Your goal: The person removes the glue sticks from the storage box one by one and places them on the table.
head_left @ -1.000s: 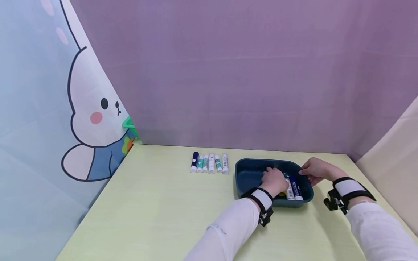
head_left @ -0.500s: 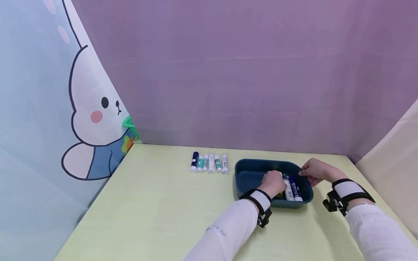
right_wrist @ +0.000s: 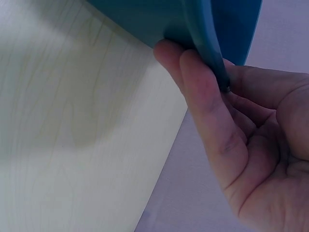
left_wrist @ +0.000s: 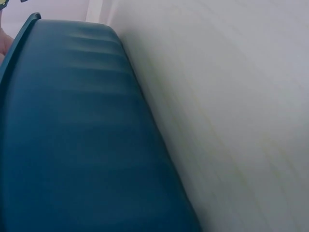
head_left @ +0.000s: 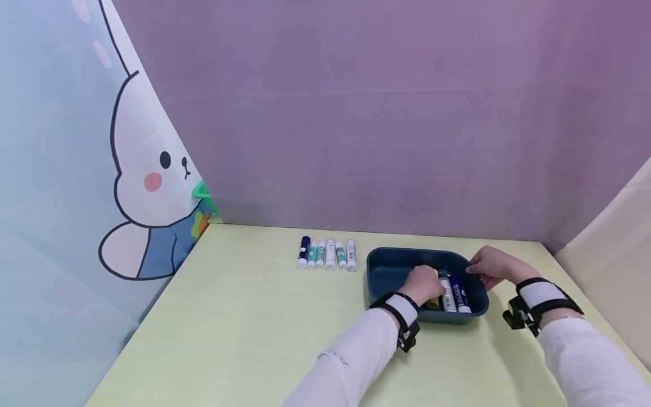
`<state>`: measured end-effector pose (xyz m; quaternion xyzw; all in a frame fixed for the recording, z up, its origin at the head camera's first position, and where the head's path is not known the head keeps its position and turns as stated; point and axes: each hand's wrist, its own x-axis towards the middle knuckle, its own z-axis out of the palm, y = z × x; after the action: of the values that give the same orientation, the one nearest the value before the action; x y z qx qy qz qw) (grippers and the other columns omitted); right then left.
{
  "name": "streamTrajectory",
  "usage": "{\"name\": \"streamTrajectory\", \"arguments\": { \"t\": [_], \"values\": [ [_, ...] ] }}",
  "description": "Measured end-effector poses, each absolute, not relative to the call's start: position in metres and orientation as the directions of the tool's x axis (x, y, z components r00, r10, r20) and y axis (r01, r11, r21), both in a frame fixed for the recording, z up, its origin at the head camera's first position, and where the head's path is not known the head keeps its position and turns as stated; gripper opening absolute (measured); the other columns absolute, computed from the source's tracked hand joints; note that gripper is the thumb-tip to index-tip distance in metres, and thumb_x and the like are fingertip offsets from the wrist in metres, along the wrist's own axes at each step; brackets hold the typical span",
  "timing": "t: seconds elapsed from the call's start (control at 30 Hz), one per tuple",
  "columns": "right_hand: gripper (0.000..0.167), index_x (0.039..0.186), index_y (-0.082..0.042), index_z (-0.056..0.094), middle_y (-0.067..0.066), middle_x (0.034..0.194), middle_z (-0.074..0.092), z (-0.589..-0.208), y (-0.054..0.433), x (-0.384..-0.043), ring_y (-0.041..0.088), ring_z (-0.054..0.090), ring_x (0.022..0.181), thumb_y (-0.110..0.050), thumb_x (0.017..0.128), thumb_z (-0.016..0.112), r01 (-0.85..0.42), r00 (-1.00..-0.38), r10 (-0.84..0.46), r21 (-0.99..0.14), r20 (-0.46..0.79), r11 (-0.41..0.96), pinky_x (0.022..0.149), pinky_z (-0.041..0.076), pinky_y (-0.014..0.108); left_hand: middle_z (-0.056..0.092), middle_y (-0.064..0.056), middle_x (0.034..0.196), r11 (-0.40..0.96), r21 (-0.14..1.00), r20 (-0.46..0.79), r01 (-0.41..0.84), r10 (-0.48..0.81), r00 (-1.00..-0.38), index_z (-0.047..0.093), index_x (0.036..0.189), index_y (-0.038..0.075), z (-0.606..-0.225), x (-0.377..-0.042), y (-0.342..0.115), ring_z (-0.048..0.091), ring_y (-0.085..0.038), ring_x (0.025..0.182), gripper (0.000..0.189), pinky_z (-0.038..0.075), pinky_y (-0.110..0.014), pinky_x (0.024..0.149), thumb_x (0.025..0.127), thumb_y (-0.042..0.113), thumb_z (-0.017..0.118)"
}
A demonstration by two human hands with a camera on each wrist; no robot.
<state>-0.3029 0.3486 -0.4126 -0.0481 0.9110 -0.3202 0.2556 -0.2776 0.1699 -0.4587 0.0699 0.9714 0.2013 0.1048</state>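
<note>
A dark blue-green plastic box (head_left: pixel 386 277) stands at the right of the table. My left hand (head_left: pixel 423 284) reaches inside it, fingers curled around a yellow stick (head_left: pixel 433 303) whose ends show past the hand. Close beside it lie a white glue stick (head_left: pixel 448 295) and a dark blue glue stick with a white end (head_left: pixel 459 295). My right hand (head_left: pixel 490 265) pinches the box's right rim, thumb inside and fingers (right_wrist: pixel 203 87) outside, as the right wrist view shows. The left wrist view has only the box's outer wall (left_wrist: pixel 82 125); the left hand's fingertips are hidden.
Left of the box, several glue sticks (head_left: pixel 330 254) lie side by side in a row on the pale wood-grain table (head_left: pixel 244 316). A purple cloth (head_left: pixel 356 141) hangs behind the table's back edge. A green object (head_left: pixel 203 194) shows at the far left corner.
My left hand has curled its fingers and shifted slightly left with the yellow stick. The white and dark blue glue sticks have slid a little left. My right hand stays on the rim.
</note>
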Motion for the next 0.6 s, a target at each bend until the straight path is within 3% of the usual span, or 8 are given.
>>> {"name": "streamTrajectory", "arguments": {
  "t": [0.13,0.3,0.4,0.5,0.6],
  "values": [
    [0.027,0.106,0.016,0.059,0.005,0.068,0.065,-0.411,0.346,-0.302,0.013,0.061,0.056,-0.006,0.094,0.052,0.082,-0.867,-0.245,-0.609,-0.433,0.789,0.058,0.057,0.034,0.059,0.003,0.075,0.900,0.429,-0.205,0.077,0.180,-0.962,0.064,0.074,0.013,-0.455,-0.275,0.164,0.051,-0.011,0.060,0.027,0.042,-0.024,0.057,0.082,0.037,0.071],
    [0.027,0.107,0.018,0.058,0.006,0.068,0.065,-0.410,0.345,-0.300,0.013,0.061,0.056,-0.006,0.094,0.052,0.086,-0.871,-0.232,-0.599,-0.433,0.796,0.057,0.056,0.033,0.036,0.003,0.049,0.912,0.395,-0.234,0.111,0.216,-0.948,0.047,0.054,0.013,-0.454,-0.273,0.158,0.038,-0.013,0.043,0.045,0.037,-0.024,0.049,0.087,0.038,0.065],
    [0.027,0.107,0.018,0.058,0.008,0.070,0.067,-0.410,0.345,-0.299,0.013,0.062,0.056,-0.005,0.094,0.051,0.088,-0.871,-0.232,-0.602,-0.432,0.794,0.057,0.056,0.033,0.022,0.003,0.042,0.919,0.368,-0.241,0.145,0.244,-0.939,0.035,0.048,0.014,-0.452,-0.273,0.154,0.030,-0.013,0.036,0.055,0.033,-0.025,0.044,0.088,0.039,0.063],
    [0.026,0.106,0.018,0.058,0.009,0.071,0.068,-0.410,0.345,-0.299,0.013,0.063,0.057,-0.004,0.094,0.051,0.087,-0.871,-0.235,-0.607,-0.431,0.790,0.057,0.056,0.033,0.027,0.003,0.046,0.913,0.374,-0.234,0.163,0.263,-0.936,0.039,0.051,0.014,-0.447,-0.272,0.149,0.033,-0.013,0.039,0.051,0.033,-0.024,0.043,0.087,0.039,0.064],
    [0.026,0.106,0.018,0.059,0.009,0.071,0.068,-0.410,0.344,-0.299,0.013,0.062,0.056,-0.004,0.094,0.051,0.087,-0.872,-0.236,-0.610,-0.430,0.787,0.057,0.056,0.033,0.041,0.003,0.056,0.903,0.402,-0.225,0.154,0.260,-0.939,0.052,0.064,0.012,-0.440,-0.271,0.143,0.045,-0.011,0.044,0.038,0.039,-0.023,0.044,0.085,0.040,0.067]
  ]
}}
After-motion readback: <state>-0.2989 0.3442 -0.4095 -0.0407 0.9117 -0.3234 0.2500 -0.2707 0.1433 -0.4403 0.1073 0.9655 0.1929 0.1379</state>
